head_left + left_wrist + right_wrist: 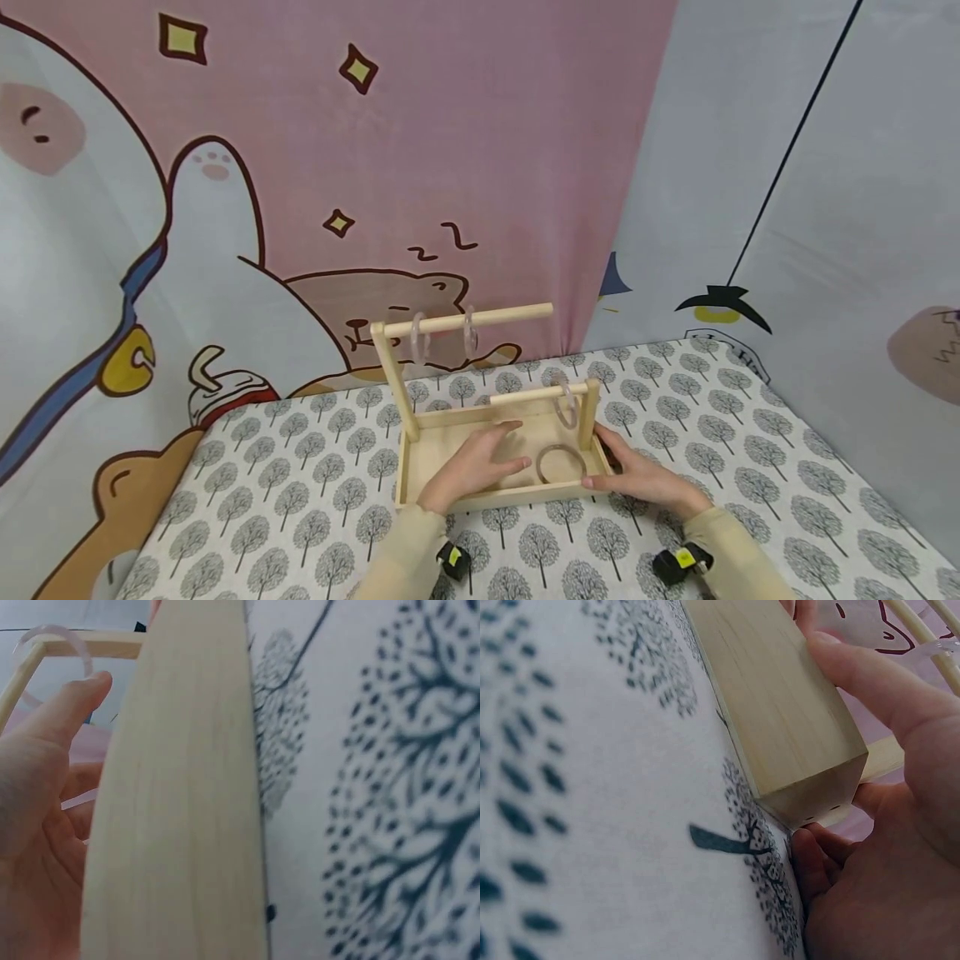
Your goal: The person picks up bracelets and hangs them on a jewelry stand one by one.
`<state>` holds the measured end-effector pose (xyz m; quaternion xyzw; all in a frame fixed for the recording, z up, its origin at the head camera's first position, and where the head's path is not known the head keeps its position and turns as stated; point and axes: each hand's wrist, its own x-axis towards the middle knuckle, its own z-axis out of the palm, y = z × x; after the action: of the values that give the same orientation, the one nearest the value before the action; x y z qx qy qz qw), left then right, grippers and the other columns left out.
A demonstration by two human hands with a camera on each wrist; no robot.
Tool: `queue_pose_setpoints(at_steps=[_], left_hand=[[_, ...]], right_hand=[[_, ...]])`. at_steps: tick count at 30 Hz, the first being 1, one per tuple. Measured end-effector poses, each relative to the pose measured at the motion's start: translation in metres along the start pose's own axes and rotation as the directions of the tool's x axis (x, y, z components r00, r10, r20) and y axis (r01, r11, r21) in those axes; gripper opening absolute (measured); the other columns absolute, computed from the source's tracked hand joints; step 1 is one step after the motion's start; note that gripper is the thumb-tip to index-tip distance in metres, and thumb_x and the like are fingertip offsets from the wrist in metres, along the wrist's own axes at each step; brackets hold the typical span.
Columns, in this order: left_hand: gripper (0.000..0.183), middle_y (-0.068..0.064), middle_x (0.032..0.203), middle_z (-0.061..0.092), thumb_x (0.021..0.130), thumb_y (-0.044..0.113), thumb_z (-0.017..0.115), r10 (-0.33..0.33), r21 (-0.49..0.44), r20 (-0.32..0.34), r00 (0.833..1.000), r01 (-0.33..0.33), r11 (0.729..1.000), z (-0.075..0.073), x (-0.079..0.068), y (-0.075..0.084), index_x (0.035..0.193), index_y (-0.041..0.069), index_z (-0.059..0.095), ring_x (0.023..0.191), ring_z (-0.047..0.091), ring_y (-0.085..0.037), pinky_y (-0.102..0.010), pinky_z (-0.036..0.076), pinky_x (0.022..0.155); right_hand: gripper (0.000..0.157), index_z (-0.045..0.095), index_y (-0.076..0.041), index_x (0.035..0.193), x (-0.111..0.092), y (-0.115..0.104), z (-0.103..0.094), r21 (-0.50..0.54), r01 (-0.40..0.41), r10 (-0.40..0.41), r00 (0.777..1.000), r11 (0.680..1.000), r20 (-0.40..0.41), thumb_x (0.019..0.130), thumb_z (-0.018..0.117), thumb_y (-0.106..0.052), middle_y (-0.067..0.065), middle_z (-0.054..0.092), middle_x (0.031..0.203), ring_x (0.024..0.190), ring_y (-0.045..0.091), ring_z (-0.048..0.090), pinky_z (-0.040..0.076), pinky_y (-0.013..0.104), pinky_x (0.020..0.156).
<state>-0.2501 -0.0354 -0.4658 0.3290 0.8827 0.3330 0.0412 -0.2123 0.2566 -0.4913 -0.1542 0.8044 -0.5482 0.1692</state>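
Note:
A wooden bangle stand with a tray base (517, 497) rests on the table, with a tall bar (517, 314) at left and a lower bar (525, 395) at right. Two translucent bangles (416, 340) hang on the tall bar, and a clear bangle (567, 408) hangs on the lower one. Inside the tray, a brownish bangle (542, 468) lies near the front right. My left hand (480, 462) reaches over the tray's front wall, fingers spread apart and holding nothing. With thumb at the front corner and fingers at the end wall, my right hand (637, 475) grips the tray's right end.
A tree-patterned cloth (315, 500) covers the table around the stand. Behind it hangs a cartoon-printed curtain (480, 150), close to the table's back edge. Small black devices (453, 561) are worn at both wrists.

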Motion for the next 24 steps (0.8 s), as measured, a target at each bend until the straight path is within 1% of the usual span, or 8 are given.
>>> queue_pose_setpoints(at_steps=[2, 5, 9, 12, 15, 17, 19, 24], left_hand=[[0.064, -0.013, 0.142, 0.049, 0.092, 0.038, 0.065, 0.014, 0.012, 0.017, 1.0, -0.014, 1.0, 0.003, 0.0, 0.001, 0.141, 0.001, 0.046, 0.128, 0.047, -0.027, -0.039, 0.036, 0.107], [0.062, -0.013, 0.14, 0.051, 0.091, 0.036, 0.067, 0.028, 0.045, 0.038, 0.999, -0.03, 0.999, 0.007, 0.001, 0.003, 0.139, 0.002, 0.048, 0.127, 0.048, -0.027, -0.038, 0.037, 0.107], [0.057, -0.016, 0.141, 0.049, 0.091, 0.033, 0.068, 0.062, 0.099, 0.059, 0.996, -0.067, 0.993, 0.011, 0.001, 0.006, 0.136, 0.004, 0.052, 0.129, 0.046, -0.032, -0.045, 0.036, 0.107], [0.054, -0.018, 0.142, 0.047, 0.091, 0.033, 0.067, 0.088, 0.138, 0.072, 0.994, -0.097, 0.986, 0.014, 0.002, 0.007, 0.136, 0.006, 0.054, 0.13, 0.042, -0.037, -0.052, 0.036, 0.106], [0.054, -0.018, 0.144, 0.045, 0.092, 0.034, 0.066, 0.104, 0.157, 0.09, 0.991, -0.117, 0.981, 0.016, 0.005, 0.006, 0.138, 0.009, 0.053, 0.131, 0.04, -0.041, -0.055, 0.033, 0.106], [0.055, -0.017, 0.144, 0.045, 0.092, 0.036, 0.066, 0.107, 0.165, 0.108, 0.988, -0.124, 0.978, 0.016, 0.007, 0.007, 0.139, 0.011, 0.053, 0.131, 0.039, -0.042, -0.056, 0.031, 0.107], [0.056, -0.015, 0.146, 0.043, 0.092, 0.038, 0.064, 0.105, 0.178, 0.143, 0.984, -0.13, 0.975, 0.016, 0.009, 0.008, 0.141, 0.013, 0.051, 0.133, 0.037, -0.042, -0.056, 0.026, 0.109], [0.059, -0.01, 0.151, 0.038, 0.094, 0.047, 0.057, 0.053, 0.241, 0.233, 0.971, -0.111, 0.964, 0.015, 0.016, 0.01, 0.146, 0.021, 0.045, 0.138, 0.031, -0.038, -0.054, 0.02, 0.113]], right_hand=[[0.099, 0.003, -0.013, 0.156, 0.0, 0.0, 0.0, 0.005, 0.001, -0.001, 1.0, 1.0, 0.001, 0.086, 0.072, -0.023, 0.029, 0.004, 0.154, 0.131, 0.048, 0.03, 0.03, 0.064, 0.103], [0.099, 0.002, -0.013, 0.156, 0.0, 0.0, 0.001, 0.007, 0.001, -0.001, 1.0, 1.0, 0.003, 0.087, 0.072, -0.023, 0.029, 0.004, 0.154, 0.131, 0.047, 0.03, 0.03, 0.063, 0.103], [0.098, 0.002, -0.014, 0.156, 0.0, -0.002, 0.001, 0.005, -0.006, 0.006, 1.0, 1.0, 0.002, 0.088, 0.071, -0.023, 0.028, 0.005, 0.154, 0.129, 0.045, 0.034, 0.034, 0.061, 0.102], [0.098, 0.002, -0.015, 0.156, -0.001, -0.002, 0.001, 0.007, -0.009, 0.009, 1.0, 1.0, 0.001, 0.088, 0.071, -0.023, 0.028, 0.004, 0.154, 0.129, 0.045, 0.034, 0.033, 0.062, 0.102], [0.098, 0.002, -0.014, 0.156, -0.002, -0.002, 0.001, 0.003, -0.004, 0.004, 1.0, 1.0, -0.001, 0.087, 0.071, -0.023, 0.028, 0.004, 0.154, 0.129, 0.046, 0.034, 0.032, 0.063, 0.102], [0.099, 0.002, -0.013, 0.156, -0.002, -0.002, 0.001, -0.006, -0.002, 0.002, 1.0, 1.0, -0.003, 0.087, 0.071, -0.023, 0.029, 0.005, 0.154, 0.129, 0.046, 0.034, 0.033, 0.063, 0.101], [0.099, 0.002, -0.013, 0.156, -0.002, -0.002, 0.001, -0.014, -0.003, 0.002, 1.0, 1.0, -0.004, 0.087, 0.071, -0.024, 0.029, 0.006, 0.154, 0.128, 0.045, 0.036, 0.036, 0.061, 0.1], [0.098, 0.0, -0.013, 0.156, -0.001, -0.003, 0.0, -0.005, 0.002, -0.002, 1.0, 1.0, 0.011, 0.089, 0.07, -0.023, 0.029, 0.005, 0.154, 0.127, 0.044, 0.037, 0.039, 0.053, 0.098]])
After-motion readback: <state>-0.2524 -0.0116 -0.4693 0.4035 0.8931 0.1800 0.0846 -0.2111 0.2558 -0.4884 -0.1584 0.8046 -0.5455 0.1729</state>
